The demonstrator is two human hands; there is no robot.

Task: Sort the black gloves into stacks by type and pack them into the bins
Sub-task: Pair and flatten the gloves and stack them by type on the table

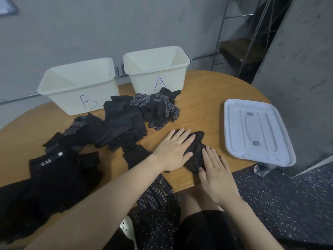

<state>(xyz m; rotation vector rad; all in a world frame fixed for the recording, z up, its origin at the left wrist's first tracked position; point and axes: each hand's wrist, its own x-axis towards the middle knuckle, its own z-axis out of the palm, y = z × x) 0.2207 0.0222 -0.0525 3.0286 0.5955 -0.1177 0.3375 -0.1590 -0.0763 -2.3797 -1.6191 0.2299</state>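
Round wooden counter [207, 98], smooth brown top. Both hands lie flat on a small stack of plain black knit gloves [195, 153] near the front edge. The left hand [173, 149] presses the stack's top with fingers straight and spread; its grip is wide, holding nothing. The right hand [215, 175] rests beside and partly on the stack's near end, fingers straight, grip likewise wide.

Unsorted black gloves [124, 121] lie in a loose heap across the counter's middle and left. Several are dotted gloves [162, 109] with white grip dots on palm and fingers, just in front of the bins. One more dotted glove [155, 193] hangs over the front edge under the left forearm. At the left, heavier dark gloves carry a strap with white lettering [46, 162].

Two cream plastic bins stand at the back, rectangular with rolled rims. Bin B [72, 98] is on the left, bin A [144, 82] on the right, each letter hand-drawn in blue. No gloves show inside either.

A pale ribbed plastic lid [234, 123] lies flat at the right, overhanging the counter edge.
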